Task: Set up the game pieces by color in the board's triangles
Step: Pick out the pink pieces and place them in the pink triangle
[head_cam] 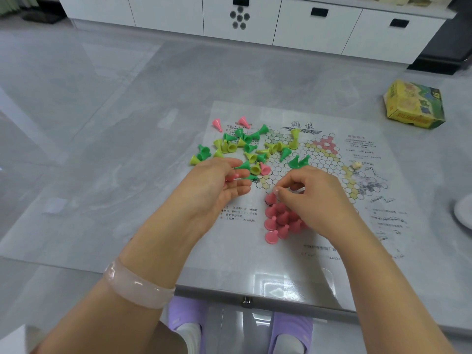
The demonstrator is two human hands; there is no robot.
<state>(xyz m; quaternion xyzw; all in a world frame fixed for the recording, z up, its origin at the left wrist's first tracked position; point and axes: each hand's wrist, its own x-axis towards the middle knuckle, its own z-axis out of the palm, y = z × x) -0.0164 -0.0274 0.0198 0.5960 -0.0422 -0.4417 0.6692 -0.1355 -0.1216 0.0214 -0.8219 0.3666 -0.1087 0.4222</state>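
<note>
- Your right hand [316, 200] hangs over the near triangle of the paper game board [301, 180], its grip pinching 1 pink piece [271, 198] between thumb and fingertips at the top of the pink cluster.
- That pink cluster [281, 221] stands upright and tightly packed in the near triangle, pieces touching each other, partly hidden under your right hand.
- Your left hand [217, 185] sits palm-up just left of the board's star, fingers loosely curled around a pink piece [231, 177] in its grip; how many it holds you cannot tell.
- A loose heap of dark green and yellow-green pieces [245, 149] lies tumbled on the board's left side, most on their sides.
- 2 more pink pieces [217, 123] lie apart at the far-left edge of the sheet, and another pink one [264, 168] lies in the heap near your left fingertips.
- 2 dark green pieces [297, 160] lie just beyond your right hand.
- A small die [356, 165] rests on the right part of the board.
- The yellow game box [413, 104] lies on the desk [127, 123], well apart to the far right.
- A pale bangle [138, 284] circles your left wrist.
</note>
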